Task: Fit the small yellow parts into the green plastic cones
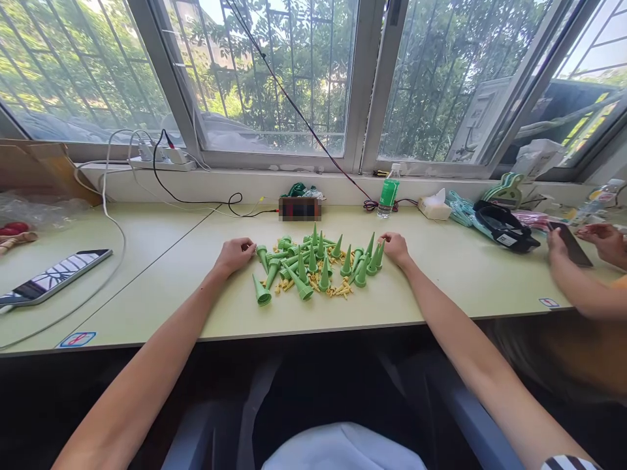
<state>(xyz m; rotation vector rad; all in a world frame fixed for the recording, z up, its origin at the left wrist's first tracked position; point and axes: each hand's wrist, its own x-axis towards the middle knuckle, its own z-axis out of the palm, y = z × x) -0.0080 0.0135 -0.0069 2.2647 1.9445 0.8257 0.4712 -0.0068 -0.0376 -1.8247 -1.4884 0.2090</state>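
A heap of hollow green plastic cone-shaped spikes [302,290] lies on the table in front of me, some standing on their wide ends, others on their sides. Small yellow plastic pieces [337,291] are scattered among and under them. My left hand [237,253] rests at the pile's left edge, fingers curled in, right beside a lying green spike [262,254]. On the opposite side, my right hand [394,247] is also curled, close to the upright spikes [379,254]. Neither hand visibly holds anything.
A phone [53,277] with a white cable lies left. Behind the pile are a dark blurred device [300,209], a green-labelled bottle [388,190] and a tissue pack [435,206]. At right sits a black headset [507,227]; another person's hands [558,245] hold a phone [571,245].
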